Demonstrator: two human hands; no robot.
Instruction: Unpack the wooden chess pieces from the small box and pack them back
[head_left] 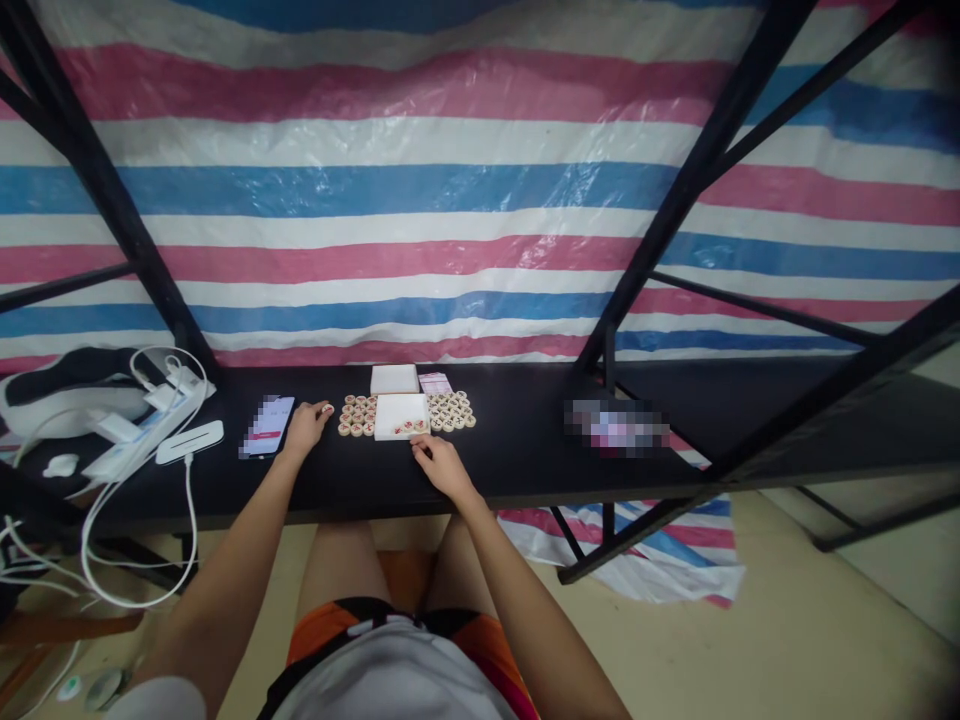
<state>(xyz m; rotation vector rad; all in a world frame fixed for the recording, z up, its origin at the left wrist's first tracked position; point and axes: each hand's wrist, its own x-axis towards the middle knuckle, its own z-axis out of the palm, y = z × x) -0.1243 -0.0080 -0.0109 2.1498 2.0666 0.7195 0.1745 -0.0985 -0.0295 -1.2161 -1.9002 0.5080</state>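
Observation:
My left hand [303, 430] is closed in a pinch on a round wooden Chinese chess piece [327, 409], just left of a block of red-marked pieces [357, 414] set in rows. In the middle stands a shallow white box [400, 407] with several red-marked pieces [409, 426] lying along its near side. My right hand [444, 468] is at the box's near right corner, fingers bent, thumb and forefinger slightly apart, no piece visible between them. Whether the fingertips touch the box is unclear. Dark-marked pieces [451, 411] sit in rows to the box's right.
Behind the box lie a second white tray or lid [394, 379] and a printed card [435, 384]. A phone [271, 426] is left of my left hand. White cables and a power strip [146, 430] crowd the left end. Black metal posts frame the black table [517, 440].

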